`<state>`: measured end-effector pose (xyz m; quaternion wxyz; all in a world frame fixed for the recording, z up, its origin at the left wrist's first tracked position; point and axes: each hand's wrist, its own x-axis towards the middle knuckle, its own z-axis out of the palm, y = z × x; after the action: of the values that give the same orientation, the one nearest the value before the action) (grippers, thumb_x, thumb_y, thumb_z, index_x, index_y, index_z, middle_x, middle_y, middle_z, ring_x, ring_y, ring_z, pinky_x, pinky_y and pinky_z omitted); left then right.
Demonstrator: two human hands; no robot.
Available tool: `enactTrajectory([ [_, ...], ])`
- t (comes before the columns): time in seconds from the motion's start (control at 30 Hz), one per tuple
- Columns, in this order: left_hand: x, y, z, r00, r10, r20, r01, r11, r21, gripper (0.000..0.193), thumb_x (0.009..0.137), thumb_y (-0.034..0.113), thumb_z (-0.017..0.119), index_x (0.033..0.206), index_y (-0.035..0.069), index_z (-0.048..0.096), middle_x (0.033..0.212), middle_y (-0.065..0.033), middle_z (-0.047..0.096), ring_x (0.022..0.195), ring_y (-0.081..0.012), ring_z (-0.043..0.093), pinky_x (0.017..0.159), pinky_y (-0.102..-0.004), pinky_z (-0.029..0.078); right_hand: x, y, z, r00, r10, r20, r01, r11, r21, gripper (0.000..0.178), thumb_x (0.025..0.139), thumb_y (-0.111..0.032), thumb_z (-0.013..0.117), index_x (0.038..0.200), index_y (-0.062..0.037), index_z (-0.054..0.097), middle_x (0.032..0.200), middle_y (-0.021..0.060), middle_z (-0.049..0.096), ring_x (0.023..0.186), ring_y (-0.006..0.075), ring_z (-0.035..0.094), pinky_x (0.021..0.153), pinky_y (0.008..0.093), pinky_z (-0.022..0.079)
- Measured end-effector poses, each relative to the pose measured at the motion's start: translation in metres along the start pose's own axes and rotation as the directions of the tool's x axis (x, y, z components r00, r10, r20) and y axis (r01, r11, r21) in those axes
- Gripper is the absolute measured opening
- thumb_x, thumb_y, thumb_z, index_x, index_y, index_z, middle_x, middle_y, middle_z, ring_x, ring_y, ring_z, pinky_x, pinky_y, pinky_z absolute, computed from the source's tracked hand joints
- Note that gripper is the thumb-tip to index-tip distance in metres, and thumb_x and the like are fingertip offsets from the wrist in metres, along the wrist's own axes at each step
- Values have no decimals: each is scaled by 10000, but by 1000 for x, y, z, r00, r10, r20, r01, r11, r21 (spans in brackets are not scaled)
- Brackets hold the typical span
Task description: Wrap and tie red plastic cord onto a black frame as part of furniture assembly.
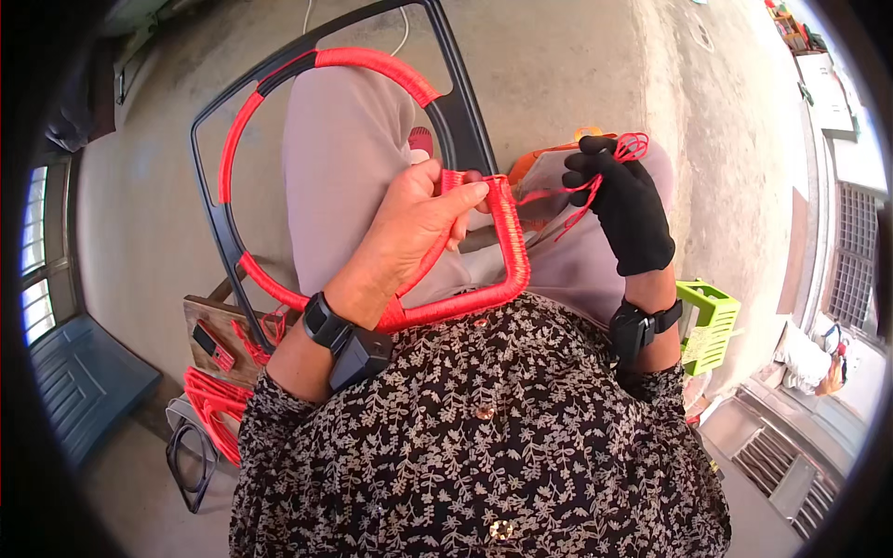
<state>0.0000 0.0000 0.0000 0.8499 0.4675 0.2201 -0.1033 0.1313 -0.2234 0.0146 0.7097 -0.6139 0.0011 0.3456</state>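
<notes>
A black frame (460,116) with a round opening lies across my lap, its ring partly wrapped in red cord (377,65). On its near side, a squared loop (514,246) is closely wound in the same red. My bare left hand (414,219) is closed on this wrapped loop at its upper corner, thumb pressed on top. To the right, my right hand (628,214), in a black glove, is closed on a small looped hank of thin red cord (593,186). A strand runs from it toward the loop's corner. Part of the frame is hidden behind my left forearm.
At my left stands a wooden board (219,321) with a small red-and-black item (214,346) on it. Beside it hang red cord bundles (219,400) and a smaller black frame (191,465). A blue plastic seat (93,381) is farther left; a green basket (712,325) is at my right.
</notes>
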Motion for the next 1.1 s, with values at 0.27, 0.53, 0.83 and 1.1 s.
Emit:
enactTrajectory([
  [0.27, -3, 4, 1, 998, -7, -58, 7, 1000, 15, 174, 879, 165, 626, 938, 23, 545, 713, -23, 586, 507, -49, 472, 430, -182, 349, 1, 2, 14, 995, 10, -96, -4, 998, 57, 349, 879, -125, 564, 1177, 38, 487, 976, 132, 640, 918, 214, 635, 805, 316, 503],
  [0.53, -4, 7, 1, 998, -27, -51, 28, 999, 24, 169, 879, 152, 625, 931, 17, 538, 752, -52, 602, 517, -56, 477, 449, -188, 359, -4, 2, 20, 999, 54, 8, -54, 998, 16, 303, 863, -109, 586, 1126, 27, 521, 1006, 125, 641, 926, 202, 630, 824, 302, 495],
  [0.83, -4, 9, 6, 999, -10, -39, 11, 1000, 15, 170, 883, 151, 616, 938, 11, 539, 814, -93, 634, 521, -57, 487, 445, -190, 365, -7, 6, 22, 987, 61, 149, -46, 993, -104, 286, 873, -112, 583, 1130, 6, 536, 1008, 103, 642, 921, 191, 632, 837, 315, 496],
  [1.1, -4, 7, 4, 999, -4, -33, 5, 1000, 11, 174, 883, 153, 615, 946, 9, 541, 813, -92, 633, 515, -59, 492, 434, -190, 363, -5, 7, 25, 986, 102, 131, -80, 983, -163, 288, 867, -85, 578, 1138, 5, 535, 990, 98, 643, 933, 206, 635, 851, 334, 495],
])
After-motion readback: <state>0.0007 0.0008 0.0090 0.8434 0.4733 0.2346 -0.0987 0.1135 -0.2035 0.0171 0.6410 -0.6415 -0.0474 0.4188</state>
